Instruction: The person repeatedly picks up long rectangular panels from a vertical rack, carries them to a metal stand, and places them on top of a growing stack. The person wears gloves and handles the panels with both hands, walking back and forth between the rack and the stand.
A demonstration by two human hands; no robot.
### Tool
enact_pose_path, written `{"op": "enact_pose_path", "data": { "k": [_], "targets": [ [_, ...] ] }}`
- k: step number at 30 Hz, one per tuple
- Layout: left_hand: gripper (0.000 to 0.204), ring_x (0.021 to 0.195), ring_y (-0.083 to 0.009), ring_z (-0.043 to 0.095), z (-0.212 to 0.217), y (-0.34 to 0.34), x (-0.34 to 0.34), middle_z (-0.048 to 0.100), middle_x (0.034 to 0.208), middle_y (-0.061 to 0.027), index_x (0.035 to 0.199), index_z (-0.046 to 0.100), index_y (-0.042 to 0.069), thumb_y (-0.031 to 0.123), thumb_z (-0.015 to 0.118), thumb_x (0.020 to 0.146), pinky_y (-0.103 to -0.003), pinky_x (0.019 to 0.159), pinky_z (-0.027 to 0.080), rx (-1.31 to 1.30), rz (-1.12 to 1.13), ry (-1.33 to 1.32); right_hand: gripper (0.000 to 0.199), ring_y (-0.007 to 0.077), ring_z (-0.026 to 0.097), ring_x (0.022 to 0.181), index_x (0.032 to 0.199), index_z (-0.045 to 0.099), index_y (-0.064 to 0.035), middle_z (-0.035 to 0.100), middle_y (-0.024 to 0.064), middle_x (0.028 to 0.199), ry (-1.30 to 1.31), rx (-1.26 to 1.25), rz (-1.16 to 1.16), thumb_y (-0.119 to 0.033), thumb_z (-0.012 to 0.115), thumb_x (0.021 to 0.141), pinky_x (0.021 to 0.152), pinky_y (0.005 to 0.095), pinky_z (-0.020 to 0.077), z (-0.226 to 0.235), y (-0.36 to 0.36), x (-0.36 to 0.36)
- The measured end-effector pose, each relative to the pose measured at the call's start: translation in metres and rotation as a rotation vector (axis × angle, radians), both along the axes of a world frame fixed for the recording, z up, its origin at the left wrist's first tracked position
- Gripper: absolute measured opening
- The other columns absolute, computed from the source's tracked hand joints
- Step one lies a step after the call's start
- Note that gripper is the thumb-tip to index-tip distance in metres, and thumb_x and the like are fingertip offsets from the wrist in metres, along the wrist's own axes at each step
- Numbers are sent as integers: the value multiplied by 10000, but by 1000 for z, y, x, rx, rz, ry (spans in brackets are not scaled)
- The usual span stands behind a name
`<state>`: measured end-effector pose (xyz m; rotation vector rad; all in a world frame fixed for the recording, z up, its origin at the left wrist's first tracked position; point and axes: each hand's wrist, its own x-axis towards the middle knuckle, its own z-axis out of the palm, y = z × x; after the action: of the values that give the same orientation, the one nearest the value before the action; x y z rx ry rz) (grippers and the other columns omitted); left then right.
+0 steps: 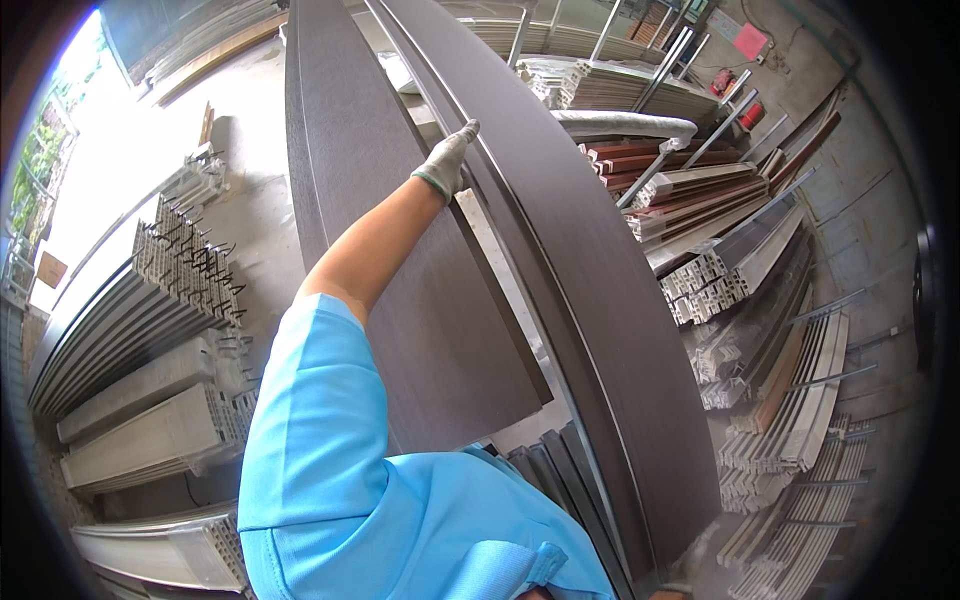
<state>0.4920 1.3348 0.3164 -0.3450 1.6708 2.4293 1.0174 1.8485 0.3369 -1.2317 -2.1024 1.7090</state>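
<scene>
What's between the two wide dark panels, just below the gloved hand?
Pale floor shows in the gap between the left panel and the right panel, in the head view.

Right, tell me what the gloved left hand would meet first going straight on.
The left hand would likely first meet the long brown panel to its right, whose edge it seems to touch; depth is unclear.

Right panel [620,290]: shining softly, looking smooth
Left panel [430,340]: showing matt, faintly grained
Glove [446,166]: looking like cloth
Sleeve [312,410]: creasing, matt cloth
Rack bars [664,68]: gleaming metal
</scene>
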Motion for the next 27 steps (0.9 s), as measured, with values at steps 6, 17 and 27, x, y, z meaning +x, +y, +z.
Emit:
{"op": "enact_pose_path", "data": {
  "k": [6,17,27],
  "targets": [
    [721,1415,-395,192,15,9,22,196,1552,-179,1468,310,115,541,512,922,-527,1136,156,-58,23,-62,867,278,221,1402,1497,150,-8,229,153,1528,185,-151,112,-619,400,935,1143,359,186,-14,-30,-46],
    [627,1303,-305,404,6,20,22,459,1395,-179,1343,493,45,483,581,903,-433,1041,352,-197,81,57,598,174,465,1080,1376,404,-82,534,69,1135,271,-315,387,-529,392,978,1001,306,339,-68,-40,-177],
    [406,777,-128,637,98,-14,196,664,909,-55,1141,650,27,358,644,905,-261,727,530,-236,-84,469,525,218,630,872,1248,517,-10,624,113,1025,53,-75,621,-406,610,915,776,337,542,-2,-63,-205]
  ]
}}
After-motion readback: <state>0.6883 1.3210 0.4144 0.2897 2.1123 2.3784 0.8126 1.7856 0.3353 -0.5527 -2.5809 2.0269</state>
